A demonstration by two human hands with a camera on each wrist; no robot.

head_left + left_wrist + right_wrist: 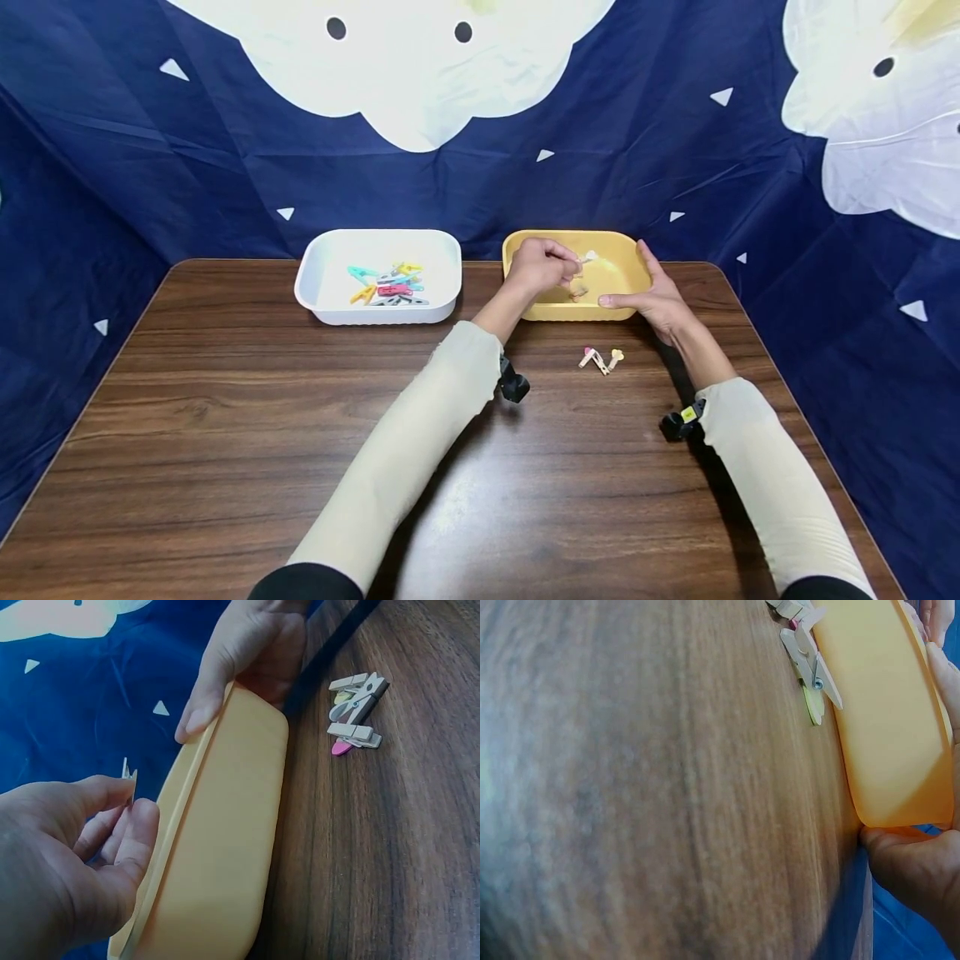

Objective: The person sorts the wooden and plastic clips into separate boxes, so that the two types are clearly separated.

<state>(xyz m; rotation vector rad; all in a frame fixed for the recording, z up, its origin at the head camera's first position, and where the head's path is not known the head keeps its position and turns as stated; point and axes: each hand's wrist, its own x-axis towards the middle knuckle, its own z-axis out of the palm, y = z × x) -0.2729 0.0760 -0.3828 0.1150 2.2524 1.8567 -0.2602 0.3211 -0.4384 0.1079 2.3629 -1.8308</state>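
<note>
My left hand [538,265] is over the yellow plastic tub [558,313], pinching a small wooden clothespin [130,780] between thumb and fingertips. At the tub's right end, my right hand [660,307] grips the wall, its thumb over the front rim. Inside the tub lie a few small clothespins [578,292], partly hidden by the left hand. In front of it on the table, a small group of wooden clothespins [365,701] with pink and yellow decorations lies close together.
A white plastic tub [322,308] stands to the left, holding several coloured plastic clothespins [392,291]. Both tubs sit near the back edge of the brown wooden table [225,400]. Behind hangs a dark blue cloth [480,192] with white clouds.
</note>
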